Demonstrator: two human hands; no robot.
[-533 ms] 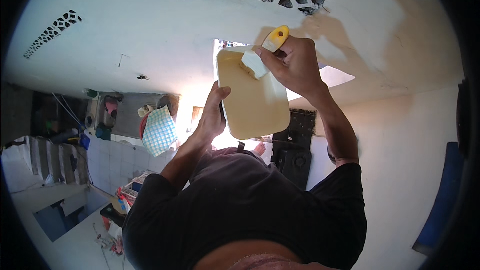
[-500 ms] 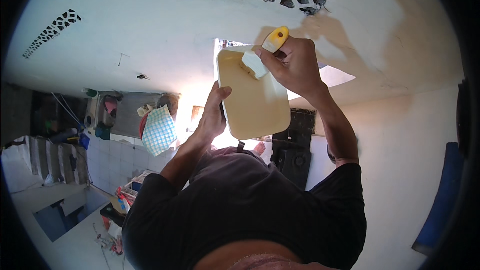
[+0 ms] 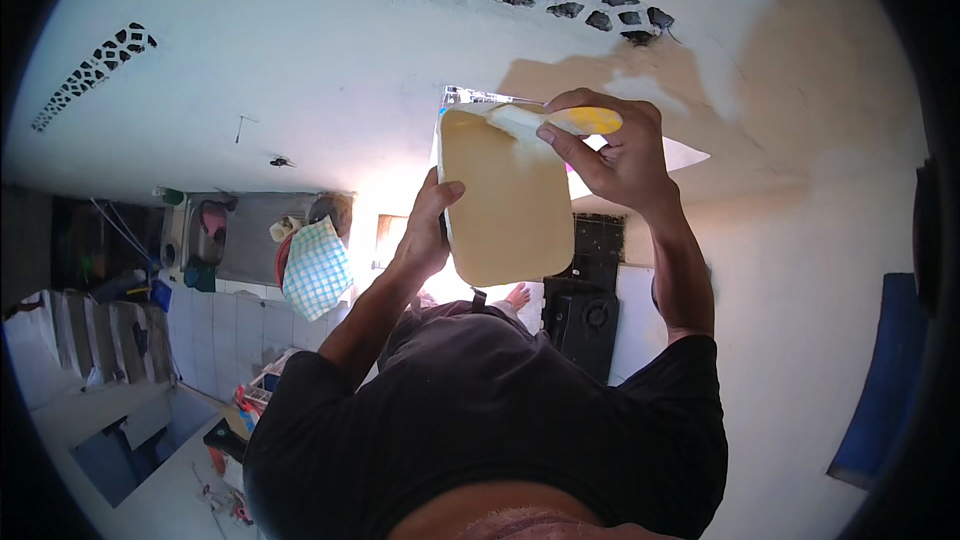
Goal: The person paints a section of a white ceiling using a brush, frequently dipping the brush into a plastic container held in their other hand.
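Left grip (image 3: 427,228) clasping a cream rectangular tub (image 3: 510,205), right grip (image 3: 620,152) is levelling its pinched yellow-handled paintbrush (image 3: 588,121), bringing the bristles (image 3: 515,122) near the upper edge.

Brush (image 3: 578,121) at rim of tray (image 3: 507,210)

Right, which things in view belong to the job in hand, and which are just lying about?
In use:
- cream tray, held in the left fingers
- yellow-handled brush, held in the right fingers

Apparently not in use:
- blue-and-white checked cloth
- black box
- blue panel at far right
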